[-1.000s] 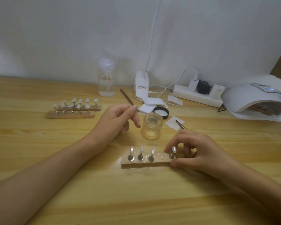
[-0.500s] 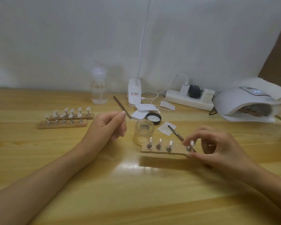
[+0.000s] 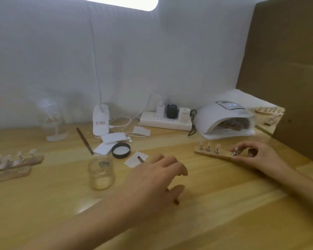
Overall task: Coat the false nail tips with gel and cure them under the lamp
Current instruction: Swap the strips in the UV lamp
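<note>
Whether left hand [image 3: 152, 181] grips anything is unclear; right hand [image 3: 257, 156] pinches strip [image 3: 213, 155] nearer lamp [image 3: 220, 116].

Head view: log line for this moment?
right hand pinches end of tip strip | strip in front of lamp, not inside | left hand over thin tool, grip unclear

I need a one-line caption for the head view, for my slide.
Right hand holds a wooden strip of nail tips near the curing lamp.
</note>
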`<state>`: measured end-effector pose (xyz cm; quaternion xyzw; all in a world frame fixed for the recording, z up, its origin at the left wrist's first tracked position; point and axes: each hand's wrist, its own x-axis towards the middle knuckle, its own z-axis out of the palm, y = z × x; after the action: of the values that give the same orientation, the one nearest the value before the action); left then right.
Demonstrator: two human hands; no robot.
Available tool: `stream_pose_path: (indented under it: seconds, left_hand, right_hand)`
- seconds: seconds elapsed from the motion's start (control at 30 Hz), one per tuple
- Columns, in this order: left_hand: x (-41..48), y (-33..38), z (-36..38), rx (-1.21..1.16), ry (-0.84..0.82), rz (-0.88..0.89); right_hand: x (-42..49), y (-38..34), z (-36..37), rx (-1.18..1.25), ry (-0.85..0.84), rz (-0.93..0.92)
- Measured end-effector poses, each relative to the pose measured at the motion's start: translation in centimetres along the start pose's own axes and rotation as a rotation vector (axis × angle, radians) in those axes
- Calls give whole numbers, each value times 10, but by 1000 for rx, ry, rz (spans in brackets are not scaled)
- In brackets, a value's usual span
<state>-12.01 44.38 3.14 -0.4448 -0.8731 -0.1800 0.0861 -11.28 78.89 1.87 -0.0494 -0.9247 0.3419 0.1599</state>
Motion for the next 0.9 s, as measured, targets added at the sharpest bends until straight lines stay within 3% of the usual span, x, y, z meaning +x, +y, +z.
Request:
stream_pose_path:
  seconds: [0.17, 0.37, 0.57, 0.9]
  left_hand:
    - [109, -7, 41, -182, -113, -303]
    - [153, -21, 71, -196, -78, -366]
    - [155, -34, 77, -272, -51, -334]
    - [153, -36, 74, -303, -64, -329]
  right_hand:
    - [27, 13, 3, -24, -18, 21]
    - [42, 32, -18, -84, -155, 37]
    - [77, 70, -30, -117, 137, 164]
    - [103, 62, -8, -361, 268, 184]
